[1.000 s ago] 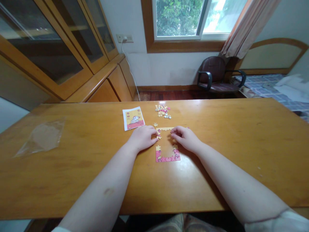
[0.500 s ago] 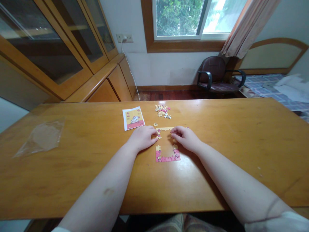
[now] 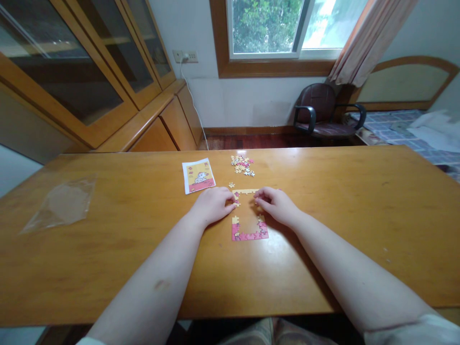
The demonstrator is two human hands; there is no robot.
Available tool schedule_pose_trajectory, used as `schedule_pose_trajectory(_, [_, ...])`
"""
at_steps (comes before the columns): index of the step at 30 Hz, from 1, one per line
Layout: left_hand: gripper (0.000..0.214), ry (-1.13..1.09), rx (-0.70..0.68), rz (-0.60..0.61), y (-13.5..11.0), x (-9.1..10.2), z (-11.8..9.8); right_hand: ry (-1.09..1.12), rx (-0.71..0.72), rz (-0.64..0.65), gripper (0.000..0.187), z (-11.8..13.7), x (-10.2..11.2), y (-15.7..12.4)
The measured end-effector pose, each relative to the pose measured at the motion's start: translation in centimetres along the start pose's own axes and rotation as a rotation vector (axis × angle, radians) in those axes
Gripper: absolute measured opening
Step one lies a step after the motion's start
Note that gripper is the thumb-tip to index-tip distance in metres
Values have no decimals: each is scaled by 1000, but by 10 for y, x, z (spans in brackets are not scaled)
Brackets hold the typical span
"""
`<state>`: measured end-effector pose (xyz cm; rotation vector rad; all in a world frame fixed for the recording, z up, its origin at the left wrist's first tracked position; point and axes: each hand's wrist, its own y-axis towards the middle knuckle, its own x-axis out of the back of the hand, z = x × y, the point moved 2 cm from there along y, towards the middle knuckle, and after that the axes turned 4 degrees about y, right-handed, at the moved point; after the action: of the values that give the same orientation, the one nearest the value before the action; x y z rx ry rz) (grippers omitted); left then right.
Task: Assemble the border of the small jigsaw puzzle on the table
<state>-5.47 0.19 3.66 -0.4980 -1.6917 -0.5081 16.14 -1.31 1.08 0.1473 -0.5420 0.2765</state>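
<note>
On the wooden table are two joined parts of a jigsaw border. The upper part is yellow along its top, with a short left side hanging down. My left hand has thumb and fingers closed on that left side. At the other end, my right hand curls its fingers over the right side, which it mostly hides. Closer to me lies the lower part, a pink U shape with yellow tips; a gap separates it from the upper part.
A loose pile of jigsaw pieces lies beyond the border, with a single piece nearer. Left of these is the picture sheet with a white animal. A clear plastic bag rests at far left. Behind the table stands a chair.
</note>
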Motion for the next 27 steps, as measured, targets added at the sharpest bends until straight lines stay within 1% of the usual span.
schedule_pose_trajectory(10, [14,-8,23,9,1,-1,0,4,-7,-3,13,1,1,0])
schedule_pose_trajectory(22, [13,-24,11,2,0,0,-1,-2,-2,-1,14,0,1,1])
schedule_pose_trajectory(27, [14,-20,0,31,1,-2,0,-3,5,-5,13,1,1,0])
